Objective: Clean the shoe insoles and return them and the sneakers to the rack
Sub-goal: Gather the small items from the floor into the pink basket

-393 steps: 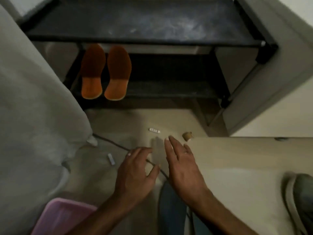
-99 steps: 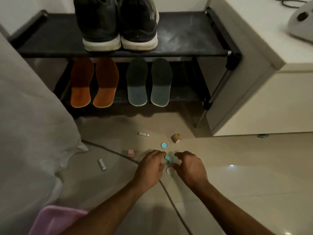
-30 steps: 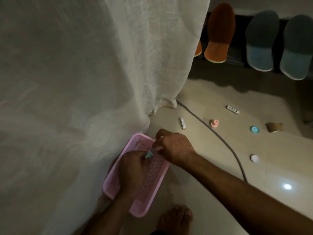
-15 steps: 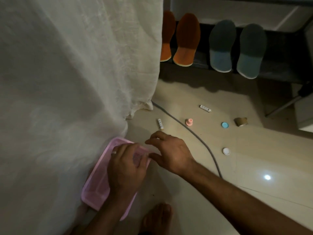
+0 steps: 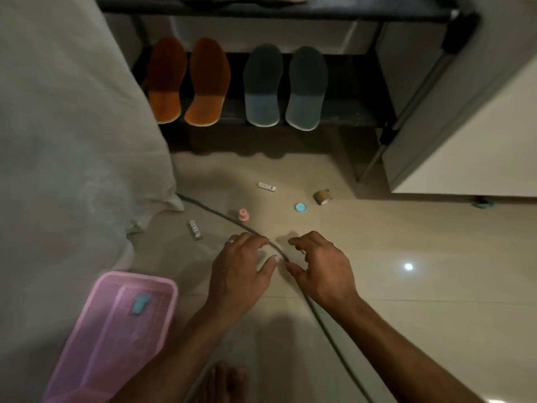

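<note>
On the tiled floor [image 5: 436, 286] I see a pink mesh tray [image 5: 96, 353] holding a small teal piece [image 5: 139, 304], beside a white curtain [image 5: 64, 155]. A grey cable [image 5: 215, 214] crosses the floor near a pink cap [image 5: 243, 214], a blue lid [image 5: 301, 207], a cardboard roll [image 5: 322, 196] and two white labelled sticks [image 5: 267, 187] [image 5: 195, 229].

head view looks steeply down, close over floor [image 5: 406, 315].
</note>
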